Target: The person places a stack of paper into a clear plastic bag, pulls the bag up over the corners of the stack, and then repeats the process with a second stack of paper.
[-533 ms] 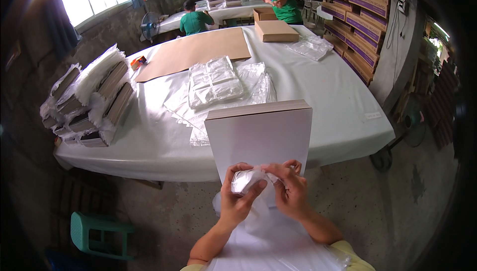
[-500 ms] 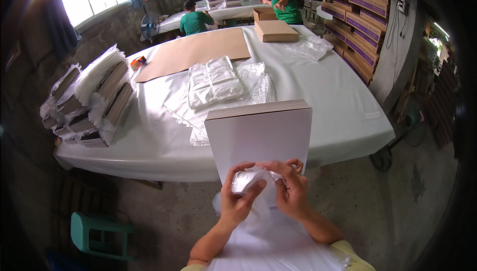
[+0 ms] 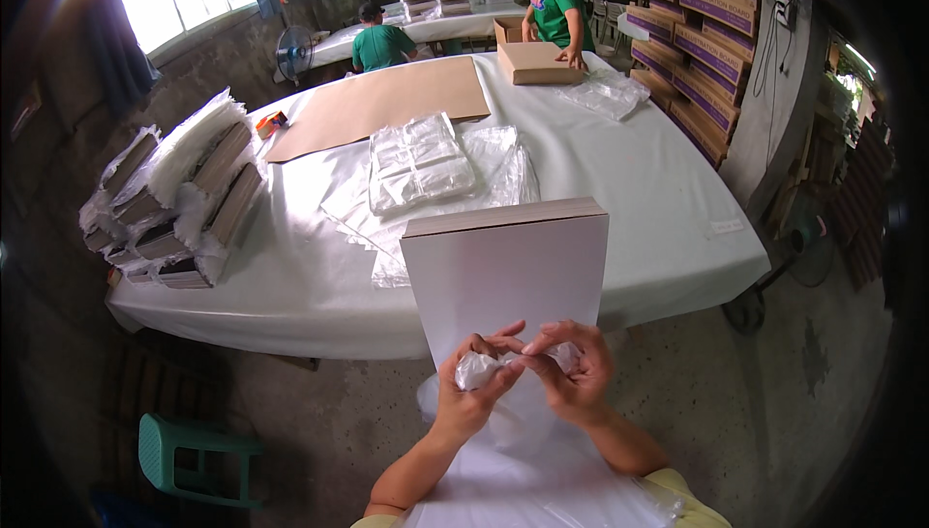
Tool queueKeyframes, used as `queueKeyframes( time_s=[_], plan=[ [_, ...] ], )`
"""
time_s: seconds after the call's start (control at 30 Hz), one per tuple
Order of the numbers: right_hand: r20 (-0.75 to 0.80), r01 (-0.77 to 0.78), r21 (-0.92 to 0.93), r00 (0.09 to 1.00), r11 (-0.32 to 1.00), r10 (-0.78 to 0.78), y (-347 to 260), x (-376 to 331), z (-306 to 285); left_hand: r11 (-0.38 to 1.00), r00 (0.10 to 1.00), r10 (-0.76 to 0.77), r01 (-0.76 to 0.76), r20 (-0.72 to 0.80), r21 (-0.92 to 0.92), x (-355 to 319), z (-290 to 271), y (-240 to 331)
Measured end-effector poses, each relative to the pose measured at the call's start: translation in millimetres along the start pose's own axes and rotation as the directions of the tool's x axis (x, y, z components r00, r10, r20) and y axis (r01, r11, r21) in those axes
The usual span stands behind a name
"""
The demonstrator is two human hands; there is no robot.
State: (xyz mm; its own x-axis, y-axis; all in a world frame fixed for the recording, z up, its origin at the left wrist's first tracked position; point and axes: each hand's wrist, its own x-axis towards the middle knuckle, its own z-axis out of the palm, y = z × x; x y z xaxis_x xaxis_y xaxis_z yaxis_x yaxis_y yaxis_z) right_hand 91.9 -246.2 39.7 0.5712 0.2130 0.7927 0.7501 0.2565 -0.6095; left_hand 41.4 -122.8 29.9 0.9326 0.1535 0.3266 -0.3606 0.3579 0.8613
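Note:
Between my two hands is the bunched clear plastic bag, crumpled in the fingers. My left hand is closed around its left part. My right hand pinches it from the other side, and the fingertips of both hands nearly meet. Just beyond them a thick stack of white boards stands upright, its grey-brown layered edge on top. The lower end of the stack is hidden behind my hands and the plastic. More white plastic hangs below my hands, over my lap.
On the white-covered table lie folded clear bags, a brown sheet, wrapped board bundles and a tape roll. A person in green touches a carton; another sits farther back. A green stool stands lower left.
My fingers have gathered the plastic into a tighter bunch, and both hands have shifted slightly. The standing person in green has turned and now rests hands on the carton.

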Motion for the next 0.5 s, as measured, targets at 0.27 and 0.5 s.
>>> queueKeyframes(
  time_s=[0.27, 0.5],
  plan=[
    [0.055, -0.084, 0.004, 0.995, 0.996, 0.084, -7, 12, -2, 0.997, 0.994, 0.065, -0.069, -0.088, -0.041, 0, 2, 1],
    [0.227, -0.631, 0.054, 0.763, 0.774, 0.606, -6, 16, 0, 0.962, 0.933, 0.110, -0.186, -0.341, -0.200, 5, 0, -4]
  ],
)
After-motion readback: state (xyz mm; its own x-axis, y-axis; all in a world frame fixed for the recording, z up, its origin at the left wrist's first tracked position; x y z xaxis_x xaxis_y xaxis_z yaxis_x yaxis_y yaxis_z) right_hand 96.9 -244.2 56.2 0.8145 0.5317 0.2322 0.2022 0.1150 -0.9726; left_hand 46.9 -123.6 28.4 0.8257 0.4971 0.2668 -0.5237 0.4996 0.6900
